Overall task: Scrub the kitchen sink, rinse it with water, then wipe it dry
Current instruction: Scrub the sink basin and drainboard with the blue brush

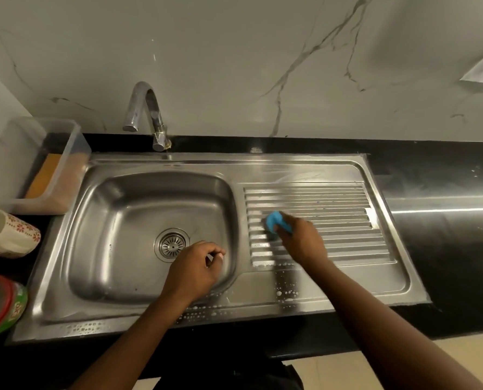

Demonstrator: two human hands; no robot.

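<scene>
A steel sink (206, 161) is taking up the middle of the frame, sitting in a black counter (446, 249) under a grey-veined marble wall (234, 66). Its basin (116, 209) is lying centre-left, with the round drain strainer (172, 244) showing at its floor, and its ridged drainboard (333, 198) is stretching across centre-right.

The right hand (299, 237) is reaching in from the lower right and gripping a blue scrubber (275, 219), fingers wrapped over its top, pressing it down on the left part of the drainboard ridges. The left hand (195, 266) is hanging over the basin's lower right corner, just right of the drain, with its fingers curled in toward the palm and nothing plainly showing in them.

White suds (286, 292) are dotting the sink's front rim below the drainboard and along the lower edge.

A curved chrome tap (147, 114) is standing behind the basin, its spout pointing left. At the upper left a clear plastic box (74, 142) is holding an orange sponge (43, 175). Below it, at the left edge, a flowered mug (9, 232) is lying tilted, and a red-rimmed container (1, 302) is sitting at the lower left.
</scene>
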